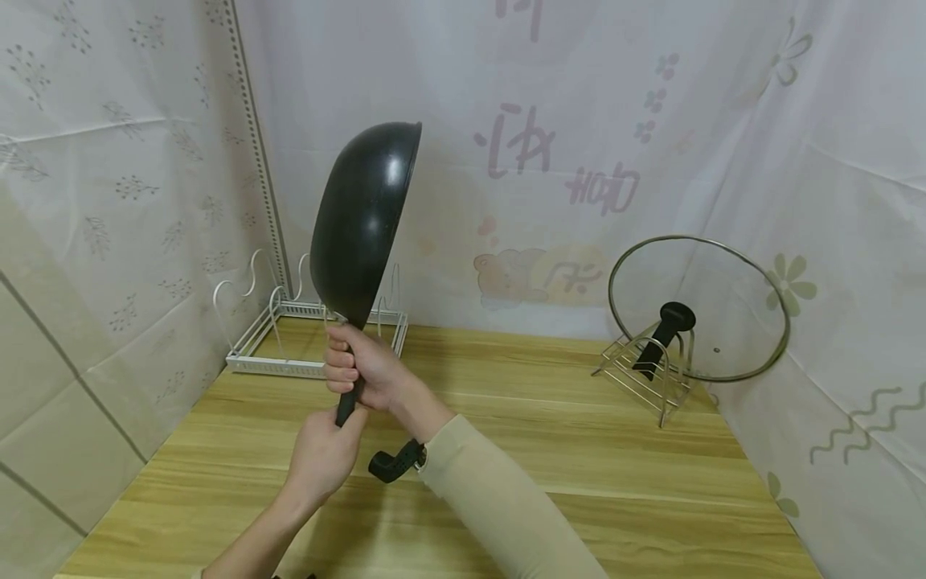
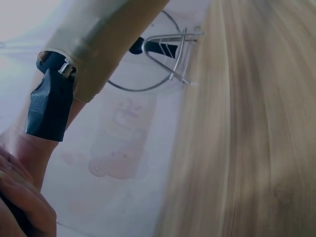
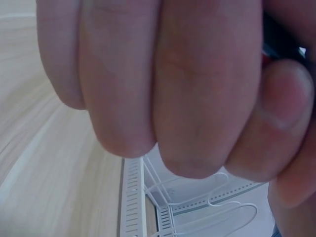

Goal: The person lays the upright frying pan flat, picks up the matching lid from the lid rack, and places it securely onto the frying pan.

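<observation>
A black wok [image 1: 362, 217] is held up on its side over the table, its rounded underside to the left and its rim to the right. My right hand [image 1: 369, 366] grips the handle just below the pan, fingers curled round it. Lower down, my left hand [image 1: 323, 452] holds the end of the same handle. In the right wrist view the curled fingers [image 3: 197, 89] of the right hand fill most of the picture. Behind the wok stands a white wire rack [image 1: 278, 366], partly hidden by the wok and the right hand.
At the right, a glass lid [image 1: 723, 314] with a black knob leans in a small metal rack [image 1: 669, 394]. A wood-grain table [image 1: 542, 434] lies beneath, with printed curtains [image 1: 448, 201] around it. A black strap [image 1: 394, 464] hangs from the right wrist.
</observation>
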A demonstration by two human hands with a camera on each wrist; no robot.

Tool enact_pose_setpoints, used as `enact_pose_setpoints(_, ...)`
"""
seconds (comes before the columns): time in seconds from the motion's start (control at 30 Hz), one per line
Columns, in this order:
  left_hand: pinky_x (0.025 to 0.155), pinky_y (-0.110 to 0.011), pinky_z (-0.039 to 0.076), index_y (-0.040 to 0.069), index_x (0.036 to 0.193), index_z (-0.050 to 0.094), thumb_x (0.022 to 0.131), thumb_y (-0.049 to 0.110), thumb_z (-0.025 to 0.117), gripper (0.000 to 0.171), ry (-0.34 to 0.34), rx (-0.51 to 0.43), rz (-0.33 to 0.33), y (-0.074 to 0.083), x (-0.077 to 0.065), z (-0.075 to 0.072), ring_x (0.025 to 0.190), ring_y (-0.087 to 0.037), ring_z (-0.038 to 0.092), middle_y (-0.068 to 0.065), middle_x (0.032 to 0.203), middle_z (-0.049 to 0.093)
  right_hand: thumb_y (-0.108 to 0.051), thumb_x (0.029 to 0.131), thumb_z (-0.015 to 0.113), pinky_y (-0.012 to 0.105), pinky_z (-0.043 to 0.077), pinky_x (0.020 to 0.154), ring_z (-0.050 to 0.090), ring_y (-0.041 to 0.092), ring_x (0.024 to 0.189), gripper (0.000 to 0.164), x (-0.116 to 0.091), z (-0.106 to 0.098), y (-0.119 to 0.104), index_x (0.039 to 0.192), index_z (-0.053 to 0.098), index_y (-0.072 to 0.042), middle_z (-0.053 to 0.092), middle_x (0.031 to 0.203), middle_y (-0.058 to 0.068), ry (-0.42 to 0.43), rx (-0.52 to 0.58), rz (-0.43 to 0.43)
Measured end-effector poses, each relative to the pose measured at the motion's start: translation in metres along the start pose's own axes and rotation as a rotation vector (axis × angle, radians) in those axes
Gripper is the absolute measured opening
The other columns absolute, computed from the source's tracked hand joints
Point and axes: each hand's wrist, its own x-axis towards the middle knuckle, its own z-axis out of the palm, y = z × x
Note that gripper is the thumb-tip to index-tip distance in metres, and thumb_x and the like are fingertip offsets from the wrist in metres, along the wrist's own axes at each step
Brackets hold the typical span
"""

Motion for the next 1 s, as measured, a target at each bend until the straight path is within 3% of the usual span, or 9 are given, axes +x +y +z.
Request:
enact_pose_setpoints(0.67,0.043,-0.021,0.022,0.015,0.061,0.041,0.104,0.017,0.056,0.045,-0.014,-0.041,0.018,0.012,0.004,0.009,0.044,-0.008,0.027,0.008,0.053,0.035,-0.026,0.118,0.036,0.014,0.033,0.045,0.038,-0.001,0.042,0.049,-0.01,-0.004,-0.012,0.069,0.037,-0.025,0.038,0.055,-0.015,0.023,-0.03,-0.051)
enact_pose_setpoints(1.0,0.042,-0.021,0.021,0.015,0.061,0.04,0.103,0.016,0.056,0.045,-0.033,-0.052,0.023,0.012,0.005,0.012,0.044,-0.008,0.026,0.009,0.052,0.034,-0.026,0.117,0.041,0.014,0.033,0.045,0.039,-0.001,0.042,0.048,-0.012,-0.005,-0.012,0.069,0.037,-0.025,0.038,0.054,-0.015,0.075,-0.024,-0.041)
